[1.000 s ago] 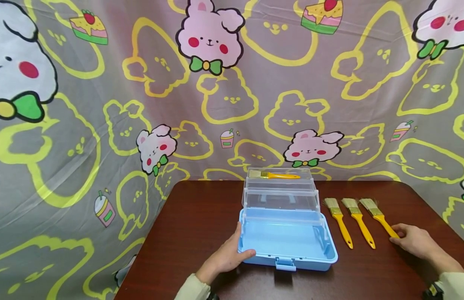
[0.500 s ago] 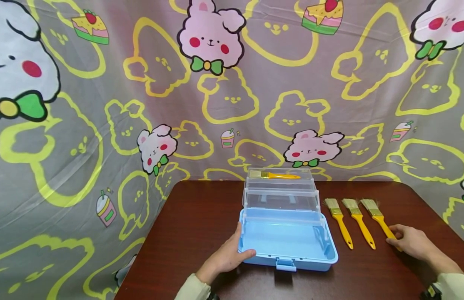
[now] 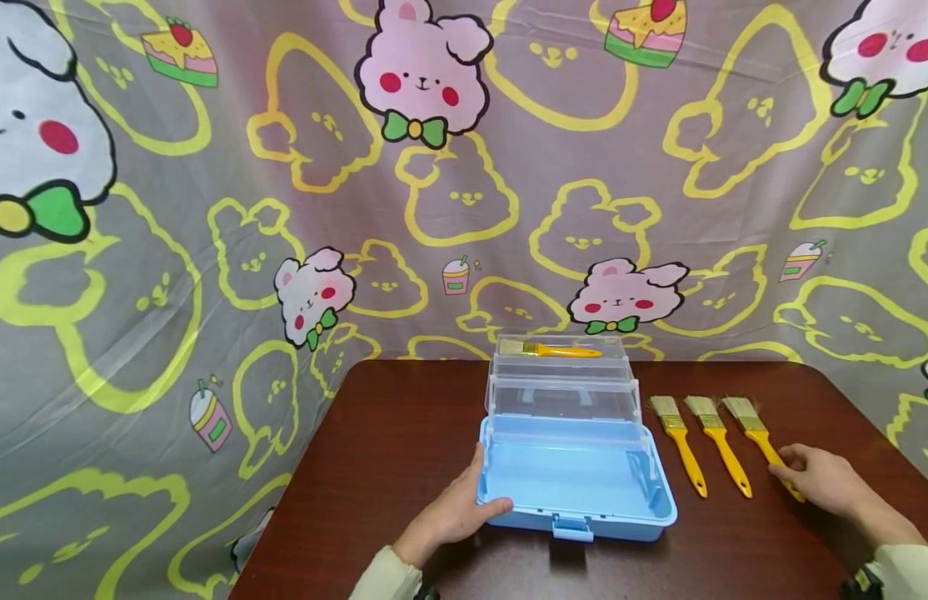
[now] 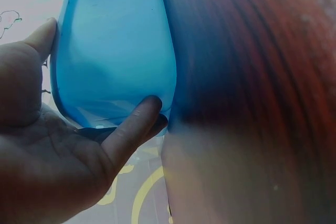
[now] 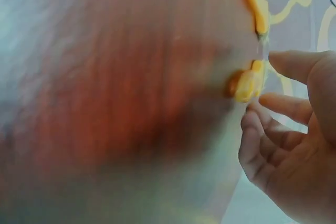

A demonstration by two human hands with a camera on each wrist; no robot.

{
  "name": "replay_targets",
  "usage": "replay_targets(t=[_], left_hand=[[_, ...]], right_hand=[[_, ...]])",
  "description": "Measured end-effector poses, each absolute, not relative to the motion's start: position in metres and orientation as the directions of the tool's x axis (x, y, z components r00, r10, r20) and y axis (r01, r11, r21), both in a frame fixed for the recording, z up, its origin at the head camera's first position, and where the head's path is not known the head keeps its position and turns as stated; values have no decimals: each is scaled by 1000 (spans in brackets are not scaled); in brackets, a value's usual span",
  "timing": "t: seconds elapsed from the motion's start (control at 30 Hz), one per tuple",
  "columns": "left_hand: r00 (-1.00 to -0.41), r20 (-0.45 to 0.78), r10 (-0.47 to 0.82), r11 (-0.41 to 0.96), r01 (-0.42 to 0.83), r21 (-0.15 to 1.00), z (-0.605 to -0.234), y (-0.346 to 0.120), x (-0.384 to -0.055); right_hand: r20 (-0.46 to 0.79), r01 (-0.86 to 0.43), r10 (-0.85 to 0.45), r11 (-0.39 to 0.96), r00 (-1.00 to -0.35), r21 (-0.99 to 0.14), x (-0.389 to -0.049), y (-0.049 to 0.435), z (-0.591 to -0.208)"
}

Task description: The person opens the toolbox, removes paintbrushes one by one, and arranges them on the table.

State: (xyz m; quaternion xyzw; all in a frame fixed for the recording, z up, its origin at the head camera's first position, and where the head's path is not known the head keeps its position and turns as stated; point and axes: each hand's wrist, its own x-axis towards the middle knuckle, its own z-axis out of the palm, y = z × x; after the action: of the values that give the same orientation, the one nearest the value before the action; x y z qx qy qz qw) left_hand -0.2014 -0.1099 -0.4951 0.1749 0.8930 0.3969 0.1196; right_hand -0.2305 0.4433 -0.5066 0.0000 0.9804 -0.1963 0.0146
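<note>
A light blue toolbox [image 3: 576,483] stands unfolded, with clear tiered trays [image 3: 561,400] raised at its back. My left hand [image 3: 452,504] holds its front left corner, thumb at the front rim and fingers along the side wall; the left wrist view shows this grip from close by. On the table to the right, three yellow-handled paintbrushes lie side by side, bristles away from me. My right hand [image 3: 824,477] has thumb and fingertips at the handle of the rightmost paintbrush [image 3: 756,429]. In the right wrist view the handle's end [image 5: 247,86] shows between thumb and index finger.
Another paintbrush [image 3: 557,351] lies crosswise in the top clear tray. The left paintbrush [image 3: 680,446] and the middle paintbrush [image 3: 719,446] rest between box and right hand. A latch [image 3: 572,527] juts from the box's front. A patterned curtain [image 3: 404,208] hangs behind the brown table [image 3: 389,417].
My right hand has shifted slightly left along the rightmost paintbrush, and more of its handle end shows past the fingers. That brush has moved a little. My left hand and the toolbox stay put.
</note>
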Motion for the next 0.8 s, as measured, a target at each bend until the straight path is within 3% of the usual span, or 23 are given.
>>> replay_targets(t=[0.4,0.8], left_hand=[[-909,-88,407,622,205,756,-491,-109,-200],[-909,-85,408,621,208,756,-487,-109,-199]], right_hand=[[209,-92,-18,933,-978,-348,-237,411,-474],[308,-209,-78,885,-948,-417,-267,345,-429]])
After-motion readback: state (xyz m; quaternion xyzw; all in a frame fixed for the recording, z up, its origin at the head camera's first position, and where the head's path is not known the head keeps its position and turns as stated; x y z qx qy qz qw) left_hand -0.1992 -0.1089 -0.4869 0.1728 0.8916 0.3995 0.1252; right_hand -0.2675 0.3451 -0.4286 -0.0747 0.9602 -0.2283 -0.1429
